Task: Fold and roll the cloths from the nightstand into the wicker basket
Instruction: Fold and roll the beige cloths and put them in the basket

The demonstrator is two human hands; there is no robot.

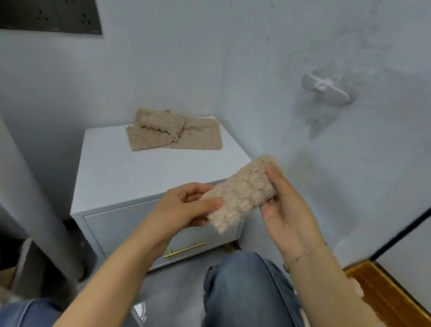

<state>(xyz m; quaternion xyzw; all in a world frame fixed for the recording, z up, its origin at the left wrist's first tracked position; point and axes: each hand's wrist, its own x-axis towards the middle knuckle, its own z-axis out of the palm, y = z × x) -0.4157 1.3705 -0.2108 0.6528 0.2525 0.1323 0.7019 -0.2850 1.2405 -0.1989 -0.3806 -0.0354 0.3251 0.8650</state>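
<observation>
A rolled beige fluffy cloth [240, 193] is held in the air in front of the white nightstand [110, 170]. My left hand [182, 207] grips its lower end, thumb on top. My right hand [283, 202] holds its upper end, fingers curled round it. A pile of flat beige cloths [170, 131] lies on the back of the nightstand top, one smaller folded piece on top of the others. The wicker basket is not in view.
The nightstand has a drawer with a brass handle [184, 250]. My knees in blue jeans [248, 295] are below the hands. A wooden frame edge [389, 303] runs at the lower right. A black socket panel [43, 8] and a white wall hook [323, 88] are on the walls.
</observation>
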